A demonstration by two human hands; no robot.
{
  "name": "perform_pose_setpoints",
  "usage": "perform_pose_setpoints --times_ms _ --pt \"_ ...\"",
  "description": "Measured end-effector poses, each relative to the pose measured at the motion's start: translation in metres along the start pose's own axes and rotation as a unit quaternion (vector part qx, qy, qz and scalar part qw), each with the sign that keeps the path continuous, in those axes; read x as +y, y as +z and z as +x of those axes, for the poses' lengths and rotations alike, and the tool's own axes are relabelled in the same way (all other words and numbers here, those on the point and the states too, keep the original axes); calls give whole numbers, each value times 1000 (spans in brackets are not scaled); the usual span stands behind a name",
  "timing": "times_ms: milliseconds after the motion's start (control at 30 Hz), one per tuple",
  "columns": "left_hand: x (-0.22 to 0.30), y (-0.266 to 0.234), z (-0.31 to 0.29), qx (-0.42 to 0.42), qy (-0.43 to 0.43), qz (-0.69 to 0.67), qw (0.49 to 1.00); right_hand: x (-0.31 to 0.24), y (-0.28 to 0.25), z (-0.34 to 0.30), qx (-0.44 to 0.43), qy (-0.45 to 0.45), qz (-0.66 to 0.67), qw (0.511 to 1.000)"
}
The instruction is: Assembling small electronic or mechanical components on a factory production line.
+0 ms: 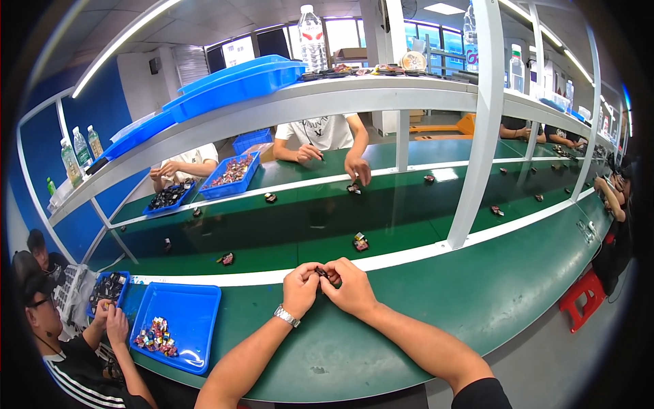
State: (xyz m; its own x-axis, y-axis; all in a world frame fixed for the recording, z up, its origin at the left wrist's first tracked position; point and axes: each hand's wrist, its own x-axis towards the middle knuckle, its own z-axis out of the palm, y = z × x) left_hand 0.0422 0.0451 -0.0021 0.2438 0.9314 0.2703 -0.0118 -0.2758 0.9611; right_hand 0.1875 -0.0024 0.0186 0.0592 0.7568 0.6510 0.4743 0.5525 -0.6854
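Close together over the near edge of the green bench (436,307), my left hand (302,292) and my right hand (349,288) are both closed on one small black part (322,272). My fingers cover most of it, so its exact kind does not show. A metal-band watch is on my left wrist. Just beyond my hands, a small component with red, black and yellowish bits (360,241) lies on the dark green conveyor belt (293,235). A similar component (226,259) rests on the belt farther left.
A blue tray (214,320) with several small components stands at my left, beside a seated co-worker (75,341). Across the belt another co-worker's hand (357,169) touches a component. A white post (477,129) and overhead shelf (327,95) stand ahead. A red stool (582,300) is at right.
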Motion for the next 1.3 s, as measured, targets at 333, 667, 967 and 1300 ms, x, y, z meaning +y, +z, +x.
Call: perform_pose_setpoints --times_ms 333,667,967,1300 --pt "9 4 1 -64 -90 -169 979 11 -11 5 30 -22 -53 998" --pt "6 1 1 -72 -113 -203 970 7 -19 7 4 -180 -200 963" --pt "6 2 0 -73 -128 -186 971 10 -13 4 -25 -149 -259 954" --pt "8 0 2 -69 -135 -205 967 11 -16 7 -9 -209 -239 948"
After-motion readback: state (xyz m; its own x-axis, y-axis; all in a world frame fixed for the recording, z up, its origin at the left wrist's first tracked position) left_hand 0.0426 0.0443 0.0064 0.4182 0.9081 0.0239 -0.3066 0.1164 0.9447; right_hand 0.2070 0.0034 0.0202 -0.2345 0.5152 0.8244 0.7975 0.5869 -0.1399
